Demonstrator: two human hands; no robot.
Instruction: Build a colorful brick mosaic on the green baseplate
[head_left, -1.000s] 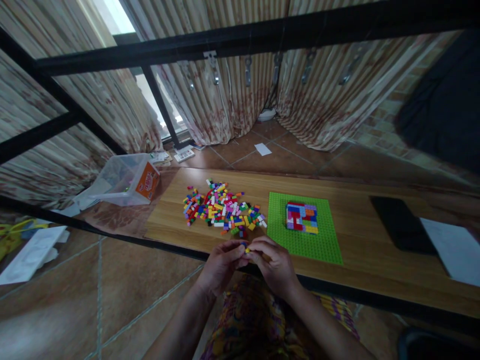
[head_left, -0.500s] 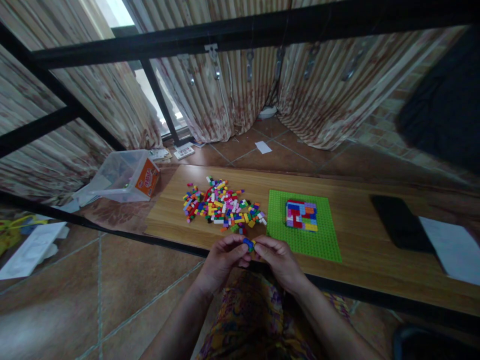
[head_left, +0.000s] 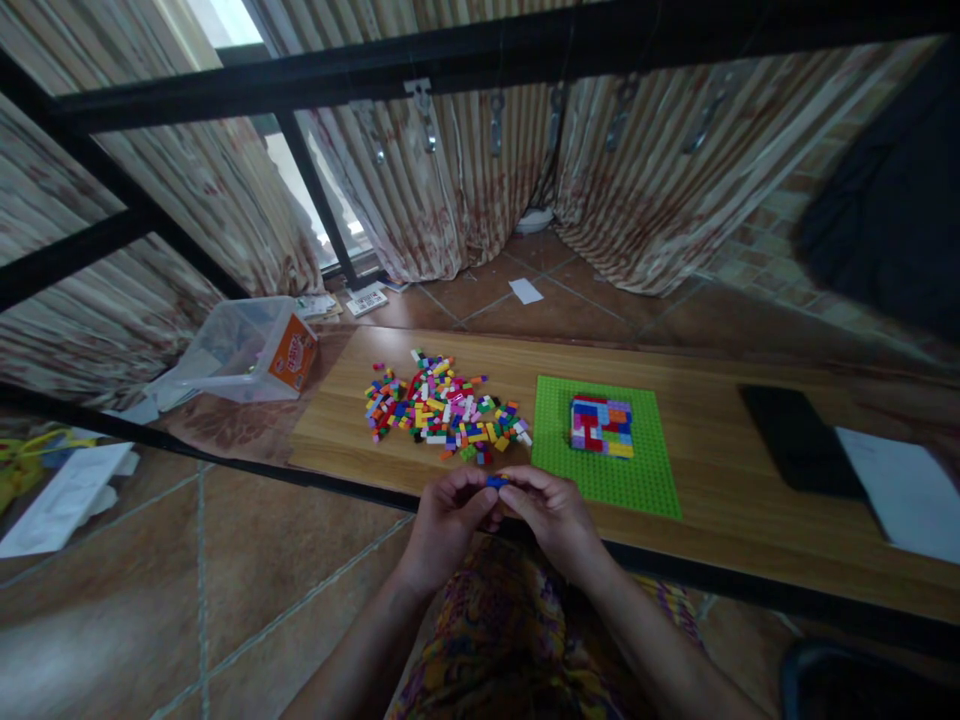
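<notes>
Close to the table's front edge, my left hand (head_left: 450, 515) and my right hand (head_left: 551, 510) meet, fingertips pinched around small building bricks. A blue brick (head_left: 496, 482) shows between them; the fingers cover most of whatever else is there. Just beyond lies a loose pile of coloured bricks (head_left: 450, 408). To the right, a green baseplate (head_left: 600, 485) carries a multicoloured block of joined bricks (head_left: 602, 427), flat-topped and roughly square.
The wooden table (head_left: 705, 440) also bears a dark flat object (head_left: 799, 440) and white paper (head_left: 904, 485) at the right. A clear plastic box (head_left: 240, 345) with an orange label stands beyond its left end. A black metal frame (head_left: 465, 70) crosses above.
My right fingers have moved slightly left, closing over the bricks. The yellow piece that showed at their tips is now mostly hidden, and the blue brick lies more level.
</notes>
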